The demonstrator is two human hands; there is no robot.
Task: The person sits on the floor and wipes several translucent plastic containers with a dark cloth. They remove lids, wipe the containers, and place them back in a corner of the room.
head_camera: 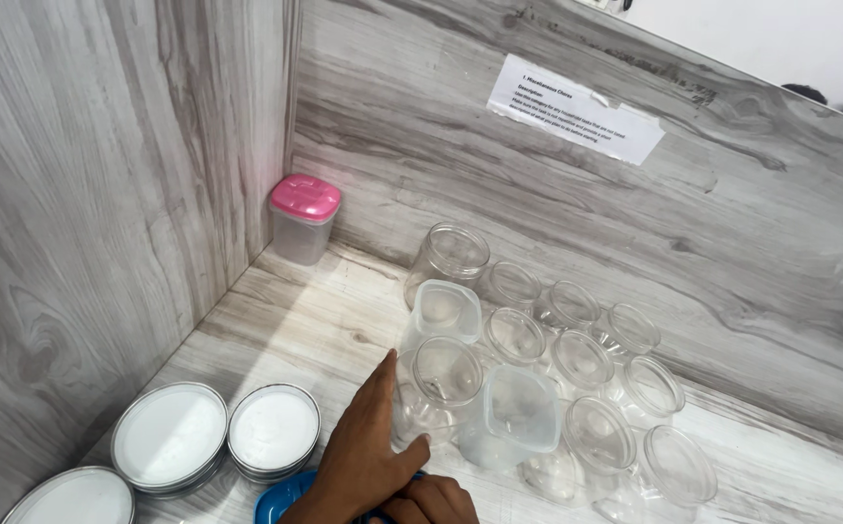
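Observation:
My left hand [363,461] lies at the bottom edge over a blue lid [276,503], which is mostly hidden beneath it. Its forefinger stretches forward and touches the side of a clear round jar [444,374]; the thumb points right along the lid's far edge. Only curled knuckles of my right hand [436,500] show at the frame's bottom, beside the left hand; what they grip is hidden. Several clear, lidless plastic jars stand clustered right of the finger, among them two squarish tubs [441,311] [514,412].
A small container with a pink lid [303,218] stands in the back corner. Stacks of round white lids [169,435] [273,427] [72,497] lie at front left. Grey wood-grain walls close off the left and back; a paper label [575,109] is taped to the back wall.

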